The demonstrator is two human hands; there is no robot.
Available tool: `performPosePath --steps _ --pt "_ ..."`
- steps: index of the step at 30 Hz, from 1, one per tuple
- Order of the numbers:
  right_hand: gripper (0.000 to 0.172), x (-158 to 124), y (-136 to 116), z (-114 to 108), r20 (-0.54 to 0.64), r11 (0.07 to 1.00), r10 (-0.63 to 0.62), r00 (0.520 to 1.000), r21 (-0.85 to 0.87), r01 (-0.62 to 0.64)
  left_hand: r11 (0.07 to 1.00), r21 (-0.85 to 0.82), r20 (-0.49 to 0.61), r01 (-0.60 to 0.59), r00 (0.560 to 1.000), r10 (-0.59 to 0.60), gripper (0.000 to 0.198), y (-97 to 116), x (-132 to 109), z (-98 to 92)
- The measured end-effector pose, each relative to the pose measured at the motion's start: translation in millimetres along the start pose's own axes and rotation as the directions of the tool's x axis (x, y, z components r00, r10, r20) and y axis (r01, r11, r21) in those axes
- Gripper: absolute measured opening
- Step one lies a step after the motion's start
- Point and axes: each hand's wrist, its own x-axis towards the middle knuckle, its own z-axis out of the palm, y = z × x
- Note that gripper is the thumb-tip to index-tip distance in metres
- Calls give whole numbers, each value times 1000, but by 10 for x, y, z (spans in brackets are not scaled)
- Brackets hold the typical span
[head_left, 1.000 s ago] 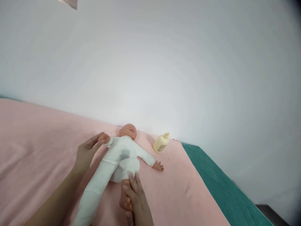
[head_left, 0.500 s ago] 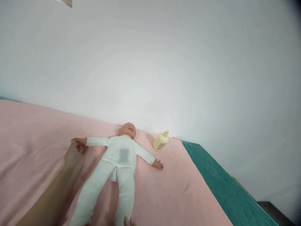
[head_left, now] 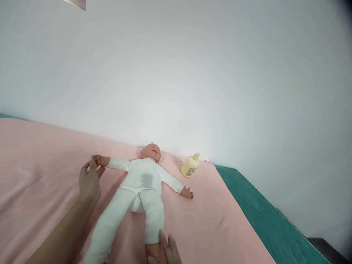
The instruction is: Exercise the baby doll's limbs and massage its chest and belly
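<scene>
A baby doll (head_left: 137, 175) in a white cloth body lies on its back on a pink cloth, arms spread, with a grey square patch on its belly. My left hand (head_left: 90, 181) holds the doll's hand at the left between thumb and fingers, its arm stretched out sideways. At the bottom edge, my right hand (head_left: 170, 249) is round the doll's bare lower leg (head_left: 153, 251), below the white cloth. Its fingers lie along the right side and the thumb tip shows in front; the rest is cut off by the frame.
A pale yellow pump bottle (head_left: 190, 166) stands right of the doll's head, near the wall (head_left: 176, 73). The pink cloth (head_left: 209, 216) covers most of a green surface (head_left: 255, 209), which shows at the right. A dark object (head_left: 321, 247) sits at the lower right.
My right hand has come further into view, and the doll's leg at the right is raised, baring its lower part. My left hand and the doll's held hand have shifted right and slightly up.
</scene>
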Motion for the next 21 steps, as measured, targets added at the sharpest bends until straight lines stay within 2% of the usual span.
performPosePath --steps 2,4,6,8,10,13,17,19,21 --pt "45 77 75 -132 -33 1000 -6 999 -1 6 998 43 33 -39 999 37 23 9 -40 12" --pt "45 199 163 -273 42 999 -7 999 35 5 990 94 128 -109 987 96 29 23 -95 20" --pt "45 338 243 -365 121 997 -24 992 81 14 965 133 279 -224 943 181 32 30 -158 27" --pt "48 463 284 -386 158 995 -20 987 103 4 934 153 429 -324 873 232 36 19 -213 30" --pt "51 561 275 -359 187 993 31 982 104 -51 914 185 538 -361 815 213 43 -7 -253 28" --pt "57 678 206 -303 225 980 130 966 119 -160 872 288 667 -395 737 114 46 -48 -289 19" --pt "60 797 151 -275 207 955 197 958 180 -235 825 337 785 -453 619 20 45 -68 -309 18" --pt "59 819 156 -268 204 947 205 957 205 -247 819 334 805 -467 594 10 46 -71 -307 20" --pt "59 809 168 -254 198 945 203 959 218 -245 815 338 803 -470 596 10 46 -72 -300 17"
